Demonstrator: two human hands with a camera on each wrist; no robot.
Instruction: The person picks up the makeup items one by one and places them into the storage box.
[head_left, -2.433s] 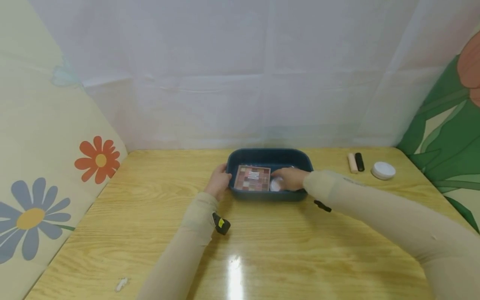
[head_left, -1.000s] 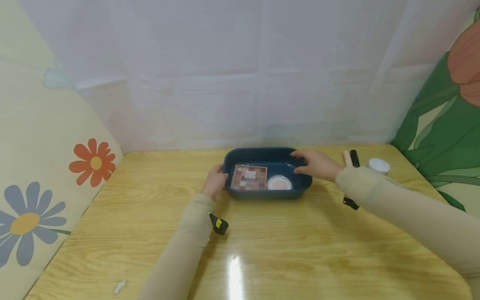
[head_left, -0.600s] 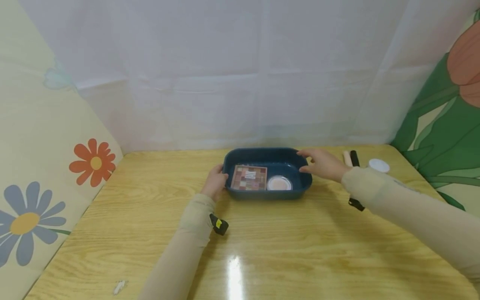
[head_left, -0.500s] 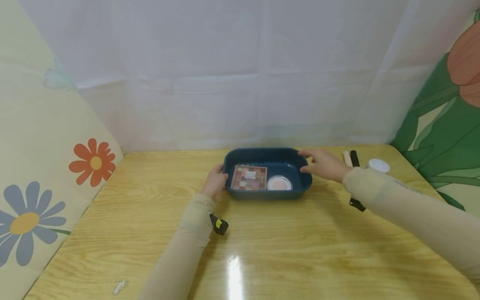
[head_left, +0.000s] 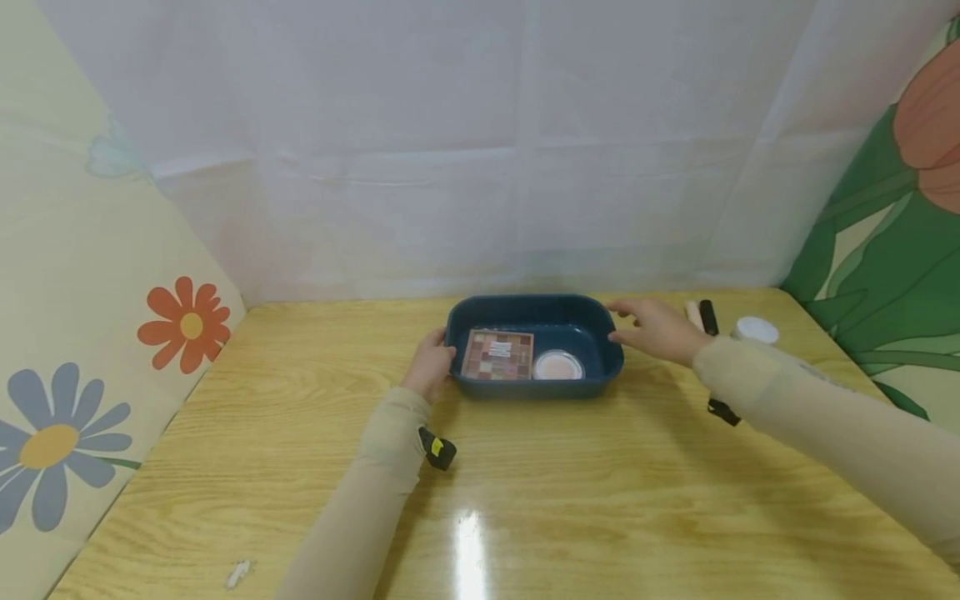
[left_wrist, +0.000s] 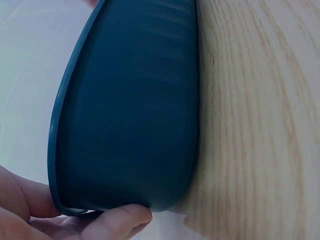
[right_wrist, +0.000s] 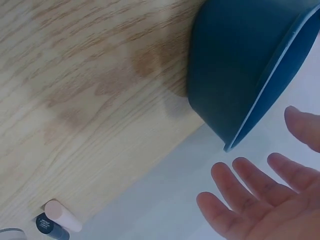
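A dark blue plastic bin [head_left: 534, 389] stands on the wooden table, with an eyeshadow palette [head_left: 498, 356] lying in its left part. Beside the palette inside it is a round compact [head_left: 558, 365] with a pale pink centre. My left hand [head_left: 431, 364] grips the bin's left end; the left wrist view shows thumb and fingers [left_wrist: 117, 220] on either side of the rim. At the right end my right hand [head_left: 660, 331] holds nothing. Its fingers [right_wrist: 232, 185] are spread and apart from the rim in the right wrist view.
To the right on the table lie a pale pink tube [head_left: 693, 314] and a black tube [head_left: 708, 317], side by side. A round white container [head_left: 757, 330] stands beyond them, partly behind my right sleeve. A white curtain [head_left: 390, 167] hangs along the table's back edge.
My right hand has let go of the compact inside the bin, come out over the right rim and drifted further right. My left hand has stayed on the bin's left end.
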